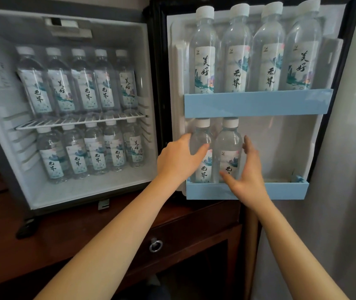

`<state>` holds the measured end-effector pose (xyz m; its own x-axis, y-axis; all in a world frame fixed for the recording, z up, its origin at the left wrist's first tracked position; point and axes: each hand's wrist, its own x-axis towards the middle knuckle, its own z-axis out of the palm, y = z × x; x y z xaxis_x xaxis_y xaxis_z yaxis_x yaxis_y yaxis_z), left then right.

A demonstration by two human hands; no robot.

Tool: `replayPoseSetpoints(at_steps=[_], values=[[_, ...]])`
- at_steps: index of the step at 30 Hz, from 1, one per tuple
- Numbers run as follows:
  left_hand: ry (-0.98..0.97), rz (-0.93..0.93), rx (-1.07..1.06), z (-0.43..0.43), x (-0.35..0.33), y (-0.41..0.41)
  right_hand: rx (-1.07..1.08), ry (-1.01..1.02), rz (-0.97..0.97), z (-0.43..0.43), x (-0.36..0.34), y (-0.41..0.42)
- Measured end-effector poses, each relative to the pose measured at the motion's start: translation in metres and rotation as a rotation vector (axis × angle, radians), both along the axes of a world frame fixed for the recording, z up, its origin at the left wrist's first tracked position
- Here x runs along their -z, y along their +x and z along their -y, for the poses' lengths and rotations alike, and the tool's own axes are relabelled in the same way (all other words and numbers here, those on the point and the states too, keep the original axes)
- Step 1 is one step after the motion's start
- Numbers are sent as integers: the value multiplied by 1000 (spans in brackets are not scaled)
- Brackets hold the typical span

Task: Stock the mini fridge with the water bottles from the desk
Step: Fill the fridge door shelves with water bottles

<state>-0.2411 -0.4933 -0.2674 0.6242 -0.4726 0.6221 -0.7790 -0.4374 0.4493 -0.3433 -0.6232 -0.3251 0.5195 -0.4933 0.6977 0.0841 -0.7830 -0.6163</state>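
Both hands on bottles in the lower door shelf [280,191].
The left hand [179,159] curls thumb and fingers round the left bottle [201,137]; the right hand [248,176], spread wide, lays its thumb on the right bottle [226,146], fingers straight alongside. Above them, four bottles [267,46] fill the upper door shelf [257,102].

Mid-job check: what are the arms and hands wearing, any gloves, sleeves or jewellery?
Nothing worn shows. The left hand and right hand are gloveless, no rings visible. The left forearm and right forearm are bare to the frame edge: no sleeves, watch or bands.
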Motion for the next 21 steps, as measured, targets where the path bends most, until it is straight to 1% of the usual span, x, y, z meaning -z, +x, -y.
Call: replayPoseSetpoints(at_steps=[2,4,6,9,12,18,21], values=[[-63,46,20,-8,7,1,121,-122,198,-12,8,2],[-141,103,51,-20,15,6,243,-202,374,-25,13,8],[-213,161,66,-37,22,15,274,-264,450,-38,15,18],[-291,204,48,-67,31,32,167,-344,426,-65,14,40],[-318,213,-36,-103,42,53,10,-380,357,-102,11,66],[-311,207,-289,-198,64,83,-324,-407,272,-185,18,129],[-313,151,-462,-255,76,95,-497,-415,234,-237,24,160]])
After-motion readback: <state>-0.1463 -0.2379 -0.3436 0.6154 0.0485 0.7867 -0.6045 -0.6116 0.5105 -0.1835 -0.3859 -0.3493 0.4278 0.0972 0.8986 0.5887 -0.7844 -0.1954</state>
